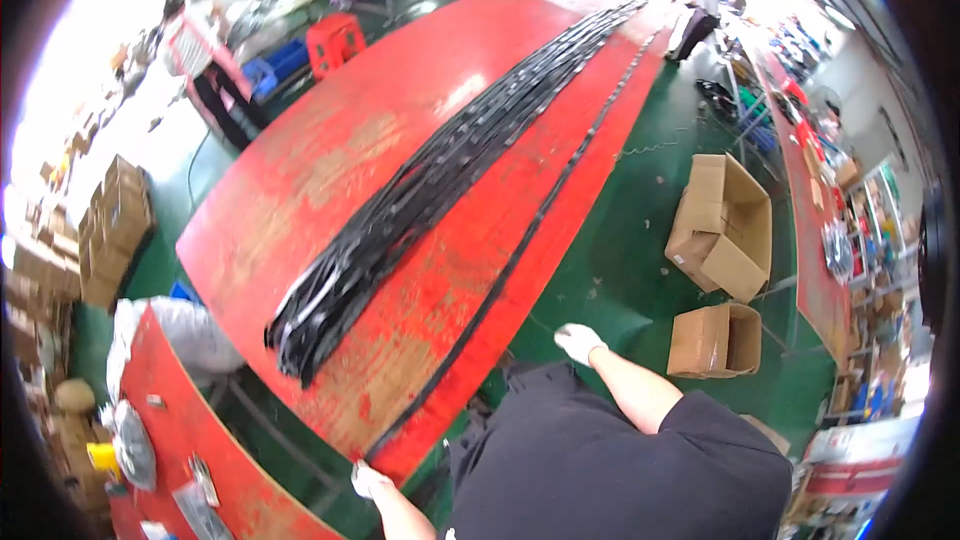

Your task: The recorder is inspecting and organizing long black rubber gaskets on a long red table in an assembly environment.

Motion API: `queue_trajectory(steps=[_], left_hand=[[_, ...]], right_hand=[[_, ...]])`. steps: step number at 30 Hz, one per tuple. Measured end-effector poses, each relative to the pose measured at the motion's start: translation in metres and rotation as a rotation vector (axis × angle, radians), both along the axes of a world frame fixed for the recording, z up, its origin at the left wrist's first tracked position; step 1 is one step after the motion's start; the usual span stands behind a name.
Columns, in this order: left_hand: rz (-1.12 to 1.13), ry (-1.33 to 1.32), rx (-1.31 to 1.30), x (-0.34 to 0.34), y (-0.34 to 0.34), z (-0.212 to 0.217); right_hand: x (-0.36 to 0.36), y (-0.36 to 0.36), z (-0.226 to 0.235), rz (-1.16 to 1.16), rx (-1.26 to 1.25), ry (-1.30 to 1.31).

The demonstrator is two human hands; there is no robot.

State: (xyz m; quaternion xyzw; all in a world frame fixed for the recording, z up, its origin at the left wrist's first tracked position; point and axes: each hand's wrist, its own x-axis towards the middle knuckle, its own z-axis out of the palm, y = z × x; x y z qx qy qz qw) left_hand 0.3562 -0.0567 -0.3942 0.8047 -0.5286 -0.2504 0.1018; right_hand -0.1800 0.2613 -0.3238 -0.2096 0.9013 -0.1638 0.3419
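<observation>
A long black strip (485,305) runs along the right side of the red table (330,165), from its near corner toward the far end. At the near end of that strip, my left hand (368,480), in a white glove, is closed on it by the table corner. My right hand (578,342), gloved in white too, is held out beside the table over the green floor. Its fingers look loosely extended, and nothing shows in them. A thick bundle of black strips (430,185) lies lengthwise on the table, left of the single strip.
Two open cardboard boxes (700,230) (698,340) stand on the floor to my right. A smaller red table (175,395) is at the near left. One person (205,65) stands left of the big table, another (697,18) at its far right. A red stool (335,43) stands beyond it.
</observation>
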Motion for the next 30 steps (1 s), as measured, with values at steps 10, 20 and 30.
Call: queue_trajectory(steps=[10,20,30], left_hand=[[0.158,-0.24,0.33,0.035,-0.017,-0.044],[-0.068,-0.408,0.538,0.01,-0.022,-0.026],[-0.182,-0.466,0.456,0.021,-0.02,-0.035]], right_hand=[[0.022,0.08,-0.039,-0.169,0.276,-0.11],[-0.003,0.052,-0.021,-0.136,0.116,-0.1],[0.001,0.047,-0.012,-0.056,0.131,-0.121]])
